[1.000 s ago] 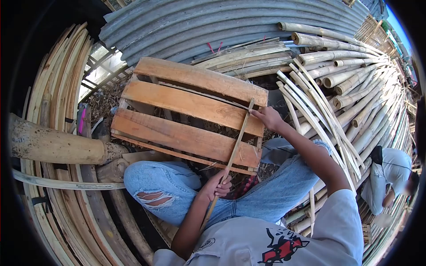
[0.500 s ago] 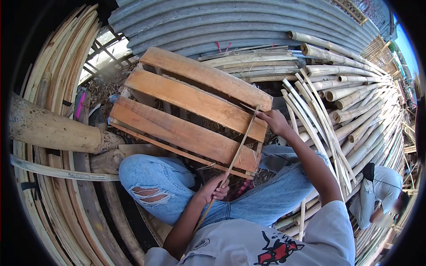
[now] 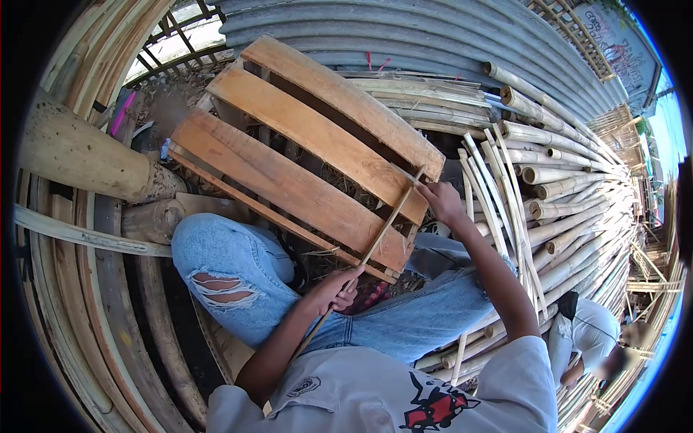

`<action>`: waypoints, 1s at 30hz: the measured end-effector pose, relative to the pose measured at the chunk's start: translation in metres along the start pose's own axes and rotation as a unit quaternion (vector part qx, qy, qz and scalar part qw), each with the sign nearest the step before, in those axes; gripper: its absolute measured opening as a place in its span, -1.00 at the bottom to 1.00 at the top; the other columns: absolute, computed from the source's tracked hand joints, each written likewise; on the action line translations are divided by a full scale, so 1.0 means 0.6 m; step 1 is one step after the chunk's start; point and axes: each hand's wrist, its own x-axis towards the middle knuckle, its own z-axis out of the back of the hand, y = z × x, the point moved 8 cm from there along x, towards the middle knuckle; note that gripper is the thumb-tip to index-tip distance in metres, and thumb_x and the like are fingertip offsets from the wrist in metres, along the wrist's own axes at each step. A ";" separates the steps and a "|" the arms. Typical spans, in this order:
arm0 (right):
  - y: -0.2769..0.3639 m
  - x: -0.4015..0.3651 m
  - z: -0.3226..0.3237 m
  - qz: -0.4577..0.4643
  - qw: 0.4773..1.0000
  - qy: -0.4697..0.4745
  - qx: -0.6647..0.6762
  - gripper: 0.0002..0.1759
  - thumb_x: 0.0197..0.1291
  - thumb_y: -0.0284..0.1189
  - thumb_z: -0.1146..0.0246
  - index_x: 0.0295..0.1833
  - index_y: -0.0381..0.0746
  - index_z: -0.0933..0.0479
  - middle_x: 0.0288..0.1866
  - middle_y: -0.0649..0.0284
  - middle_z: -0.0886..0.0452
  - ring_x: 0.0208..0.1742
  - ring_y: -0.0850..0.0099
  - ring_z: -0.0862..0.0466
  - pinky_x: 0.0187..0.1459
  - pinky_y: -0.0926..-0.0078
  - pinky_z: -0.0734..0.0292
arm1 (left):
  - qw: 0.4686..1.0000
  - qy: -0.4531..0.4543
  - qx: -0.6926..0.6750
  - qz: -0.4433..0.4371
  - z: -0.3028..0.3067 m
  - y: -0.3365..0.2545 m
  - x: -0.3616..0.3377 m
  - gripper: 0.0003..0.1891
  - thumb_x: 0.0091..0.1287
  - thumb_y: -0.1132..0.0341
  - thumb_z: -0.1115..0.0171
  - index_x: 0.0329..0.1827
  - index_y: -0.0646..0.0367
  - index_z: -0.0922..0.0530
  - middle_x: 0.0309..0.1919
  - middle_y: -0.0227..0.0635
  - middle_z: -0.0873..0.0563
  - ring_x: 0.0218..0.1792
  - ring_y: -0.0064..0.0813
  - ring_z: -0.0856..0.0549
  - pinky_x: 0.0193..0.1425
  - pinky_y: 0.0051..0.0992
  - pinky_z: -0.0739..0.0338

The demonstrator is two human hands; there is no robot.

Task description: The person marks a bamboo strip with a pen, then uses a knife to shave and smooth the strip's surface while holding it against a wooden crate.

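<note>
A thin bamboo strip runs slantwise over the right end of a slatted wooden crate. My left hand is closed round the strip's lower part, just off the crate's near edge. At the upper end, my right hand is closed over something by the crate's right corner, where a small blade-like piece crosses the strip; its handle is hidden in the fingers. Thin shavings lie on the crate's near edge.
Bamboo poles and split strips lie at the right. Corrugated sheets stand behind. A thick bamboo pole and long planks are at the left. Another person bends down at the lower right.
The view has turned, so the crate appears tilted more steeply. Both hands keep their hold, and the strip still lies across the crate.
</note>
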 end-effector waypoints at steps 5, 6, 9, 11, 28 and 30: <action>-0.042 0.023 0.030 -0.022 0.997 -0.067 -0.030 -0.40 0.34 0.00 0.08 -0.41 -0.29 -0.59 -0.54 -0.13 -0.52 -0.38 -0.09 -0.57 -0.32 0.07 -0.45 | 1.000 0.014 0.013 -0.019 -0.004 -0.005 -0.001 -0.49 0.39 -0.15 0.01 -0.60 0.02 -0.26 -0.81 -0.61 -0.18 -0.84 -0.79 -0.15 -0.81 -0.68 0.04; -0.050 0.020 0.023 -0.097 0.995 -0.018 0.031 -0.41 0.33 0.01 0.06 -0.39 -0.28 -0.59 -0.54 -0.13 -0.52 -0.38 -0.06 -0.59 -0.31 0.07 -0.46 | 1.000 0.010 0.007 -0.013 -0.003 -0.002 0.000 -0.49 0.39 -0.15 0.01 -0.60 0.02 -0.26 -0.81 -0.61 -0.18 -0.84 -0.79 -0.15 -0.81 -0.68 0.04; -0.015 -0.010 -0.004 -0.029 0.999 -0.003 0.043 -0.39 0.31 0.04 0.03 -0.38 -0.30 -0.59 -0.54 -0.12 -0.54 -0.36 -0.06 -0.60 -0.30 0.07 -0.46 | 1.000 0.007 0.007 -0.022 0.001 -0.002 0.001 -0.49 0.38 -0.16 0.00 -0.60 0.02 -0.26 -0.81 -0.61 -0.19 -0.84 -0.80 -0.16 -0.82 -0.68 0.04; -0.018 0.002 0.000 -0.058 0.997 0.005 0.042 -0.38 0.31 0.04 0.03 -0.41 -0.32 -0.58 -0.53 -0.13 -0.54 -0.36 -0.06 -0.60 -0.29 0.07 -0.46 | 0.999 0.013 0.018 -0.033 0.001 -0.002 0.001 -0.49 0.38 -0.17 0.00 -0.60 0.02 -0.27 -0.81 -0.61 -0.19 -0.84 -0.80 -0.16 -0.82 -0.69 0.04; -0.114 0.028 0.018 -0.168 0.887 -0.043 0.428 -0.46 0.17 0.00 -0.24 -0.57 -0.28 -0.45 -0.67 0.27 -0.52 -0.62 0.54 -0.59 -0.60 0.58 -0.44 | 0.972 -0.134 0.175 -0.077 -0.001 -0.014 -0.007 -0.54 0.36 -0.08 -0.10 -0.56 0.07 -0.33 -0.77 -0.59 -0.29 -0.81 -0.77 -0.26 -0.77 -0.69 -0.09; -0.103 0.031 -0.005 -0.166 0.868 -0.037 0.467 -0.52 0.15 -0.09 -0.29 -0.54 -0.28 -0.44 -0.62 0.27 -0.55 -0.59 0.53 -0.61 -0.56 0.59 -0.51 | 0.966 -0.145 0.198 -0.086 -0.006 -0.016 -0.009 -0.56 0.36 -0.06 -0.12 -0.54 0.08 -0.35 -0.76 -0.58 -0.33 -0.79 -0.77 -0.29 -0.75 -0.69 -0.14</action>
